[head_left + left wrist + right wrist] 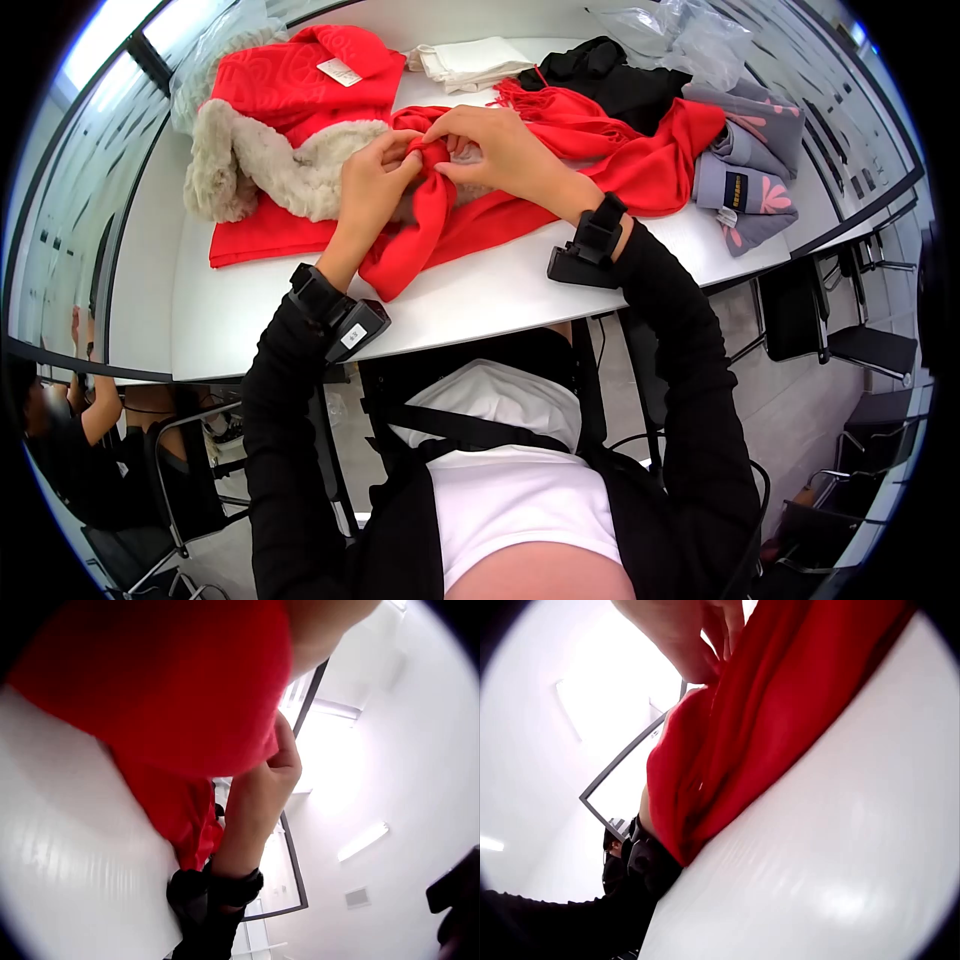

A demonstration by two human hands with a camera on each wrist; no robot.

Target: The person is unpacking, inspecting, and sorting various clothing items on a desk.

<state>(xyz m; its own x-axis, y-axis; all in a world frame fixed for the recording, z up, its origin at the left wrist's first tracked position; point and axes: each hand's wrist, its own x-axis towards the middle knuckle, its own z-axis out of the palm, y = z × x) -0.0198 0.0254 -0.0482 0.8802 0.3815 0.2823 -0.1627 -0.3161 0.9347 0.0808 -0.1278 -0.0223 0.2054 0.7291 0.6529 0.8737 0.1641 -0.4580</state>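
Observation:
A red scarf (650,180) lies across the white table, its middle bunched up and looped near a pale fur scarf (310,170). My left hand (375,185) pinches a fold of the red scarf between thumb and fingers. Close beside it, my right hand (505,150) grips the same bunched part from the other side, thumb below and fingers above. A loose length of the red cloth hangs from between the hands toward the table's front edge. In the right wrist view, the right hand's fingertips (712,664) are at the gathered red fabric.
Behind are a folded red patterned garment (310,75) with a tag, white cloth (470,62), black cloth (610,80) and a clear plastic bag (700,40). Grey fabric with pink flowers (745,180) lies at the right. Low partitions border the table (480,290).

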